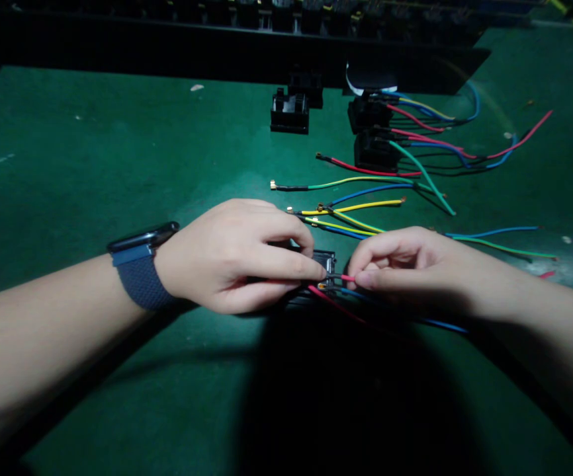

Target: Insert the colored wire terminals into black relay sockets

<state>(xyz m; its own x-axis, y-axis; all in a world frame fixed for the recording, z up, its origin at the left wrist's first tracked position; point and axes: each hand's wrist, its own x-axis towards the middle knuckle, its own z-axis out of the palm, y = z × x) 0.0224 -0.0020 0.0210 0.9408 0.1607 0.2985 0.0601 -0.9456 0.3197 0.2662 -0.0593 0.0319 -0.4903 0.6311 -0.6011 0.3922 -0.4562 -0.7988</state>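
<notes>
My left hand (251, 258) is closed on a small black socket (324, 259), its index fingertip pressing where a wire end meets the housing. The fingers cover much of the socket. Between the thumb and index finger of my right hand (405, 264) is a red wire (347, 278), whose black-sleeved end reaches the socket. A blue wire (358, 295) with a brass terminal and another red wire (336, 306) also run from the socket, below the pinched one.
Loose yellow, green and blue wires with terminals, among them a yellow wire (366, 207), lie just beyond my hands. Two wired black sockets (376, 149) sit at the back right. An unwired black socket (290, 114) stands near the dark rack (167, 56) on the green table (118, 145).
</notes>
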